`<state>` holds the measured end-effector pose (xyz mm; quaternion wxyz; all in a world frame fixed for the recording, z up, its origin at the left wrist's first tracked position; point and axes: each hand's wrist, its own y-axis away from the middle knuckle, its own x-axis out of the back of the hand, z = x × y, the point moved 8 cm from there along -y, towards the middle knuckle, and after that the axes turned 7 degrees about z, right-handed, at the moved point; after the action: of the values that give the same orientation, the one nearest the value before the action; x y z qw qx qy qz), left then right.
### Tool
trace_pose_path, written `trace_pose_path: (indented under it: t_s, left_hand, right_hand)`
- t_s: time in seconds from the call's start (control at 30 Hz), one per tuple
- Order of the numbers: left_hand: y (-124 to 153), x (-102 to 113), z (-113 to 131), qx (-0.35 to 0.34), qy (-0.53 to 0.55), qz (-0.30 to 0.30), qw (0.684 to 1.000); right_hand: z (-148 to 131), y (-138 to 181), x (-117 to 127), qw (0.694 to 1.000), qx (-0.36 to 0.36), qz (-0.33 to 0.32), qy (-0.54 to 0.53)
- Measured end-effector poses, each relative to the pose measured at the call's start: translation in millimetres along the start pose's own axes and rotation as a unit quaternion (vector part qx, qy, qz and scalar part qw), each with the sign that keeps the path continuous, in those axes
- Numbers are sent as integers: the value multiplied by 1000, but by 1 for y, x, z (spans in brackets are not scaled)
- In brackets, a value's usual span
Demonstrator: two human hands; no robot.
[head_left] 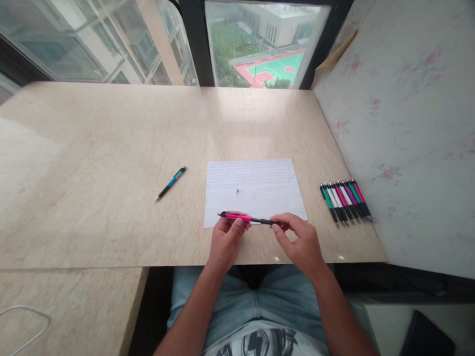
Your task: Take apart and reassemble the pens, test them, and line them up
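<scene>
A pink ballpoint pen [239, 217] with a black grip lies level between my two hands, above the lower edge of a sheet of paper [256, 200]. My left hand [227, 236] pinches its pink barrel near the clip end. At the other end, the fingertips of my right hand [296, 239] close on the tip of the black grip. On the paper, which has rows of writing across its upper half, sits a tiny dark piece [237, 190], too small to name. Whatever the fingers cover at the pen's tip is hidden.
A blue pen [171, 184] lies slanted to the left of the paper. To the right, several pens [343, 201] in green, white, pink and purple lie side by side near the papered wall [420, 128]. Windows stand behind the stone-patterned counter [117, 141]. A white cable [30, 310] rests lower left.
</scene>
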<state>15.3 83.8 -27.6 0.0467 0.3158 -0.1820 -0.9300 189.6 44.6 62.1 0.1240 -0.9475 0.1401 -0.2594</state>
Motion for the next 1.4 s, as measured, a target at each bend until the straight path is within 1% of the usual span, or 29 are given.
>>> trace_pose_path:
  t_s: [0.1, 0.17, 0.23, 0.37, 0.47, 0.53, 0.6, 0.7, 0.8, 0.87, 0.97, 1.07, 1.13, 1.17, 1.23, 1.3, 1.4]
  left_hand:
    - [1, -2, -2, -3, -24, -23, 999]
    - [1, -2, -2, 0, -21, -31, 999]
    - [1, -3, -2, 7, -5, -32, 999]
    - [0, -4, -1, 21, 17, -26, 999]
    - [-1, -4, 0, 30, 41, -17, 999]
    - [-1, -4, 0, 32, 53, -12, 998]
    - [-2, -4, 0, 32, 59, -9, 998]
    - [-2, -2, -1, 31, 63, -6, 997]
    - [-1, -1, -2, 33, 63, -4, 997]
    - [-1, -1, -3, 32, 64, -3, 997]
    - [-1, 0, -2, 27, 67, -5, 997]
    - [-1, -1, -2, 24, 67, -6, 997]
    - [-1, -1, -1, 26, 67, -5, 997]
    - [-1, -1, -1, 28, 66, -3, 997]
    - [-1, -1, -1, 32, 66, 3, 997]
    - [-1, 0, 0, 33, 65, 9, 997]
    - [-1, 0, 0, 29, 60, 17, 998]
  right_hand:
    - [-2, 1, -9, 1000, -4, -14, -10]
    - [-1, 2, -16, 999, -17, -24, -23]
    - [0, 2, -22, 998, -28, -35, -39]
    - [8, -2, -36, 995, -37, -80, -55]
    - [19, -17, -44, 996, -43, -80, -13]
    - [24, -32, -50, 997, -29, -69, 29]
    - [22, -48, -65, 994, 4, -86, 66]
    - [22, -69, -88, 986, 14, -105, 128]
    - [20, -82, -107, 982, 18, -126, 137]
    - [18, -85, -112, 983, 20, -131, 130]
    - [18, -80, -108, 983, 18, -132, 124]
    - [26, -65, -87, 987, -3, -117, 106]
    - [37, -51, -64, 994, -69, -74, 30]
    - [44, -42, -53, 993, -104, -50, 0]
    - [53, -24, -34, 986, -160, -23, -50]
    - [55, -9, -20, 977, -194, 0, -90]
    - [49, 4, -10, 970, -207, 16, -125]
